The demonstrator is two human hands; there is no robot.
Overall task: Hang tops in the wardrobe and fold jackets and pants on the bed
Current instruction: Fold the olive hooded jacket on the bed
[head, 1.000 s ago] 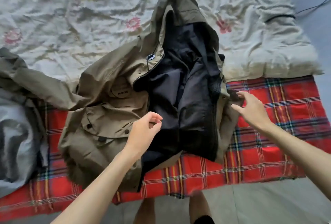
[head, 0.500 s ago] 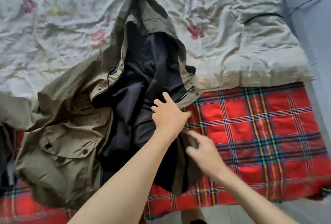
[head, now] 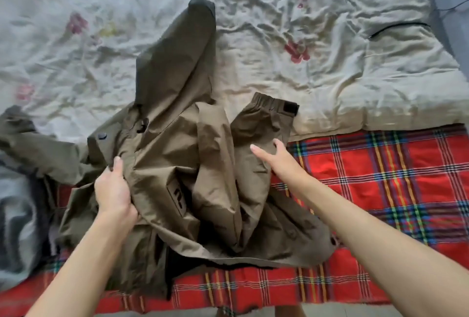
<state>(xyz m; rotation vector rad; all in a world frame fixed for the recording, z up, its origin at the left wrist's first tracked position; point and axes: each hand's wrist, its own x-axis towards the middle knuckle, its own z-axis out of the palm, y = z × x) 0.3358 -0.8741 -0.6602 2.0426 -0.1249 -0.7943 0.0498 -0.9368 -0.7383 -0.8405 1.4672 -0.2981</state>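
A khaki hooded jacket [head: 177, 164] lies on the bed with its front closed and its hood [head: 177, 58] pointing away from me. Only a strip of its black lining shows at the hem. My left hand [head: 114, 190] grips a bunch of the jacket's fabric on its left side. The right sleeve [head: 256, 134] is laid over the body, its elastic cuff toward the quilt. My right hand [head: 275, 159] rests on this sleeve with fingers spread and straight.
A red plaid blanket [head: 380, 177] covers the near part of the bed. A crumpled floral quilt [head: 330, 63] lies beyond it, with a black cable [head: 398, 27] at the far right. A grey garment [head: 15, 215] is heaped at the left edge.
The jacket's right front has been flipped over the black lining, closing it. The sleeve now lies on top. My left hand moved left and took hold of fabric.
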